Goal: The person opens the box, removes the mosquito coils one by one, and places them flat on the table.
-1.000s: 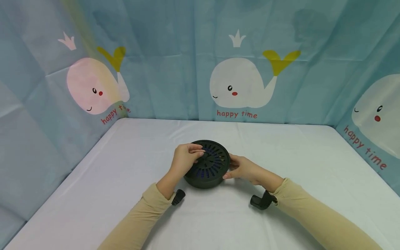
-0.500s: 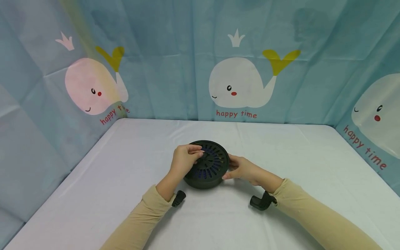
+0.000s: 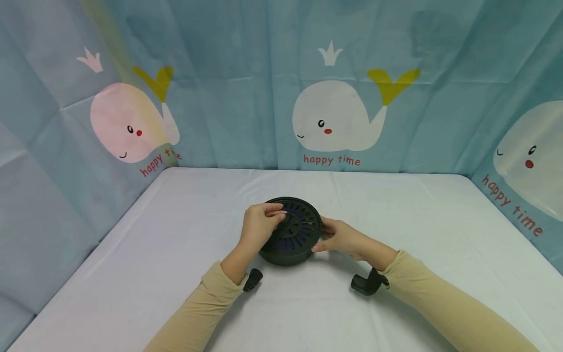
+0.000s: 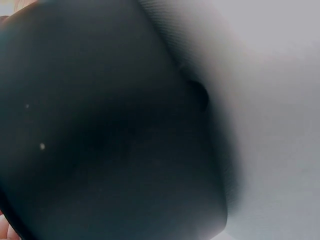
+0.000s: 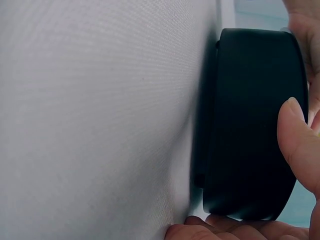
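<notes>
Head view: we count one black disc [image 3: 293,231] with a slotted top, mid-table [image 3: 176,244] on white cloth. Two hands: the left hand [image 3: 259,226] curls over the disc's rim, fingertips pinching at the centre hub; the right hand [image 3: 340,238] braces the disc's right side, fingers curled against its wall. Two wrist cameras, three whales on the backdrop [image 3: 327,117].

Left wrist view: one dark blurred mass, the disc [image 4: 110,130]; fingers not shown, so we cannot tell their state here.

Right wrist view: one disc [image 5: 255,125], thumb [image 5: 300,140] and fingers against its wall.

Risk, as we judge it: the centre pinch could slip, or the disc skid on the cloth if the right hand's hold loosens.
</notes>
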`<state>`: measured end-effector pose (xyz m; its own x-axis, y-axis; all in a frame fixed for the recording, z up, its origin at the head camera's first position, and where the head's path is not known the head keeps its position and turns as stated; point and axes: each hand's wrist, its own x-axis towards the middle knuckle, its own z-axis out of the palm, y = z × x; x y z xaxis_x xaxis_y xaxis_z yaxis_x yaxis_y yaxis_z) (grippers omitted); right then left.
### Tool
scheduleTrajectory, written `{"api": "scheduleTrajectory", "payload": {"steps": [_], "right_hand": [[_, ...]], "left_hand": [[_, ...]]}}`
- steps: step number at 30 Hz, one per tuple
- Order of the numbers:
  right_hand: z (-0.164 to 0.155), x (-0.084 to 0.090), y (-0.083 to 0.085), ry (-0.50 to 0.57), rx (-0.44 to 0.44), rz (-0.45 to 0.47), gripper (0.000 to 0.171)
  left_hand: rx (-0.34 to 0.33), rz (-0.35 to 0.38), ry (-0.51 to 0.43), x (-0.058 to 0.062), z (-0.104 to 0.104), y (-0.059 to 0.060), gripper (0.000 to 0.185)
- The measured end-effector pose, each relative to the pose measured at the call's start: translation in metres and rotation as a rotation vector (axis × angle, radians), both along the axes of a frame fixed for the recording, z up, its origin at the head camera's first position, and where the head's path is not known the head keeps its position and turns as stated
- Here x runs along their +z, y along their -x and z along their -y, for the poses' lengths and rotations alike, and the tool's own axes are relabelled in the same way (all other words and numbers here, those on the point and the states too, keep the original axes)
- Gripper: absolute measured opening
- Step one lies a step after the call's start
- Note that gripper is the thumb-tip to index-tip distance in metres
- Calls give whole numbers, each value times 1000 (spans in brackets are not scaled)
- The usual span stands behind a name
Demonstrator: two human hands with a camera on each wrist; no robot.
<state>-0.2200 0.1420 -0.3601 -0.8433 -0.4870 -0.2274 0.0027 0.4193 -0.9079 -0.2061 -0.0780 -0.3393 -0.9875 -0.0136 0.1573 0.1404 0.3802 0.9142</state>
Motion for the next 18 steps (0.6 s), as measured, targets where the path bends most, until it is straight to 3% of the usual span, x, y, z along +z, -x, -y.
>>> {"api": "scheduleTrajectory", "payload": {"steps": [18], "right_hand": [[1,0,1,0,0,2,90]], "left_hand": [[9,-17,9,3,0,-3,27]]}}
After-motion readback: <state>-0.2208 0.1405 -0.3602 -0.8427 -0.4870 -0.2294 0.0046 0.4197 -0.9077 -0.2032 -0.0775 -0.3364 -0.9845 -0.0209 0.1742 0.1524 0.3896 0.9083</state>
